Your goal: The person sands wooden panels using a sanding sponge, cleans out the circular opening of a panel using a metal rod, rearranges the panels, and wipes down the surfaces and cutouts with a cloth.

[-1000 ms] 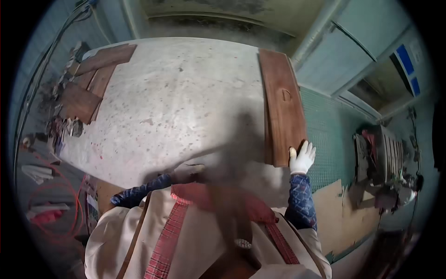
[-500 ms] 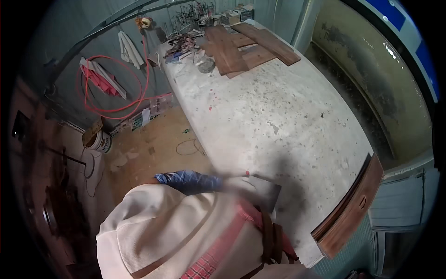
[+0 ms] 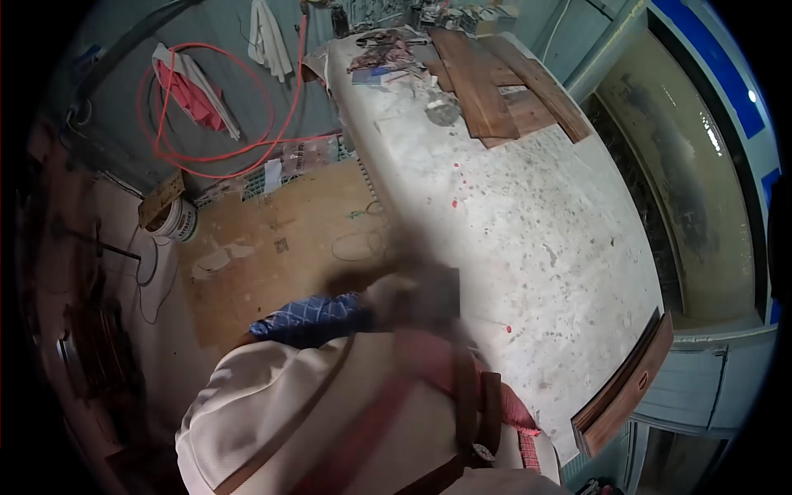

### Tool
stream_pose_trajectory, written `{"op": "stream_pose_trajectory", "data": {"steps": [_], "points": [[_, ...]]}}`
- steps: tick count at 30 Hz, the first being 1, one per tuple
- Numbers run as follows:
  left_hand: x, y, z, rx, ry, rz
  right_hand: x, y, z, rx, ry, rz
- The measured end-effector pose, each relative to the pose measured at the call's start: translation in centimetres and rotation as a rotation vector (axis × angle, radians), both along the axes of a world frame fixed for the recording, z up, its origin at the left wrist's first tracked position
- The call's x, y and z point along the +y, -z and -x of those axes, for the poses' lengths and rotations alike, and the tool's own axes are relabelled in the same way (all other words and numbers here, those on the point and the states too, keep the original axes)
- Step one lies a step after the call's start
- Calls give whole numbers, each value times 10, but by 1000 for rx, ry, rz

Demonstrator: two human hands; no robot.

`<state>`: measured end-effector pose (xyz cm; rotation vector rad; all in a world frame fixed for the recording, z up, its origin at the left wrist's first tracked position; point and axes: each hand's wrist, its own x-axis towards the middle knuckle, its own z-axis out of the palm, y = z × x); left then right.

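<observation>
My left hand, coming out of a blue patterned sleeve, is smeared by motion near the table's left edge. A flat, dark grey square sheet shows at its fingers, which seem closed on it; its exact kind cannot be made out. Below lies the white-cream cloth of my clothing with blurred red plaid and brown straps. I cannot make out my right hand anywhere. The pale, paint-spotted table stretches out to the right of the sheet.
Brown wooden boards lie stacked at the table's far end, beside crumpled rags and a clear round container. More curved boards rest at the right edge. A red hose hangs on the left wall above a white bucket.
The view has shifted, so the table's far end sits further right and higher. My left hand and the grey sheet have moved left toward the table's edge, now more blurred.
</observation>
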<state>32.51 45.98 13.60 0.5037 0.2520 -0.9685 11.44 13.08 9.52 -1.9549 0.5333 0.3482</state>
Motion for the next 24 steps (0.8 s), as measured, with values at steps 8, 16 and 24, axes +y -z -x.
{"op": "stream_pose_trajectory", "data": {"steps": [8,16,24], "points": [[101,-43,-34,-26,-386,-25,68,-14,-107,-14,-207,-10],[121,42,-48,-314,-381,-532,83,-14,-198,-106,-303,-104],[81,-6,-159,-364,-457,-1188,41,-31,-236,-172,-61,-208]]}}
